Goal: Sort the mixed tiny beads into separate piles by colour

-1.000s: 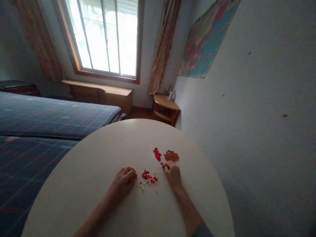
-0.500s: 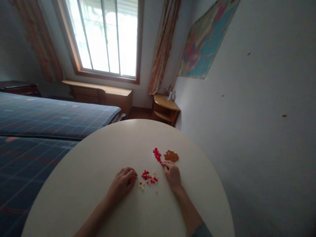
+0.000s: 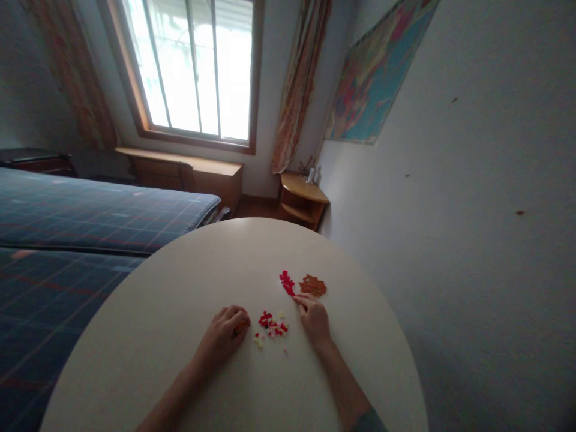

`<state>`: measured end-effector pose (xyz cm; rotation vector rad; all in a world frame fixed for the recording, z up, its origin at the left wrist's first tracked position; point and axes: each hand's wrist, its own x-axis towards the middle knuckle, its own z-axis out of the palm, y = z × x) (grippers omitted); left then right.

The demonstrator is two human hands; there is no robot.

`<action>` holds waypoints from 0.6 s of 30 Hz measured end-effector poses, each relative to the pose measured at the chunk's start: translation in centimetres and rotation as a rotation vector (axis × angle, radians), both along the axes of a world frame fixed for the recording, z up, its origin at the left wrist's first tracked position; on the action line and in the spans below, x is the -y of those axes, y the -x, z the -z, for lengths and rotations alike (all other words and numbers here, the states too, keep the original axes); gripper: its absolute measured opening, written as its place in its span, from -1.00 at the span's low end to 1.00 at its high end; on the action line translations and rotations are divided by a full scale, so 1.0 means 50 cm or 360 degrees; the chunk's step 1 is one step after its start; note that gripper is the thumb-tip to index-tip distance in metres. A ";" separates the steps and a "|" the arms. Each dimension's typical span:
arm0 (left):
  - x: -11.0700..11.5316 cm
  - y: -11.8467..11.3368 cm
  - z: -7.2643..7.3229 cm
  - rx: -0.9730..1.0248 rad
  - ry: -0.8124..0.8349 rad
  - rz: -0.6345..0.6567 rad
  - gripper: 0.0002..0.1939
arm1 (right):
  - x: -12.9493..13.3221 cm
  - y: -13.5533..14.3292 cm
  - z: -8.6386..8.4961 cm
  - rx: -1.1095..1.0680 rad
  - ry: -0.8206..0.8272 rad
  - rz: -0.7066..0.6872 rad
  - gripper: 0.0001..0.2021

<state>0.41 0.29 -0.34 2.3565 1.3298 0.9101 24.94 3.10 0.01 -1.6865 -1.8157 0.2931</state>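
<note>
My left hand (image 3: pixel 225 329) rests on the round table with its fingers curled. A bit of orange and dark colour shows under the fingers, too small to name. Right of it lies a loose mixed pile of small red, pink and pale yellow pieces (image 3: pixel 273 324). My right hand (image 3: pixel 314 318) reaches past that pile, thumb and index finger pinched at the lower end of a narrow heap of small red pieces (image 3: pixel 286 282). A red bit shows at its fingertips. Close beyond the knuckles sits a heap of small brown pieces (image 3: pixel 313 285).
The pale round table (image 3: pixel 216 264) has its far edge beyond the heaps. A bed with a blue checked mattress (image 3: pixel 108 216) stands at the left. Behind are a wooden desk (image 3: pixel 211 165) and a corner shelf (image 3: pixel 303 189). A white wall (image 3: pixel 459 270) runs along the right.
Both hands stay almost in place. The right fingertips remain at the lower end of the red heap, where less red now shows. The view has shifted very slightly.
</note>
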 end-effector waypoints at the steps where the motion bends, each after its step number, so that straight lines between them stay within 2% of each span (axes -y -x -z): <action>1: 0.000 0.000 0.000 -0.0006 -0.0004 -0.0004 -0.88 | -0.001 -0.001 0.001 0.0000 0.0004 -0.0001 -0.67; 7: -0.002 0.001 0.005 -0.0023 -0.0016 0.0015 -0.89 | -0.004 -0.003 0.007 0.0020 0.0019 -0.0027 -0.66; 18: -0.003 0.003 0.006 0.0013 0.0003 0.0004 -0.90 | 0.002 0.003 -0.007 -0.0030 -0.0058 -0.0033 -0.76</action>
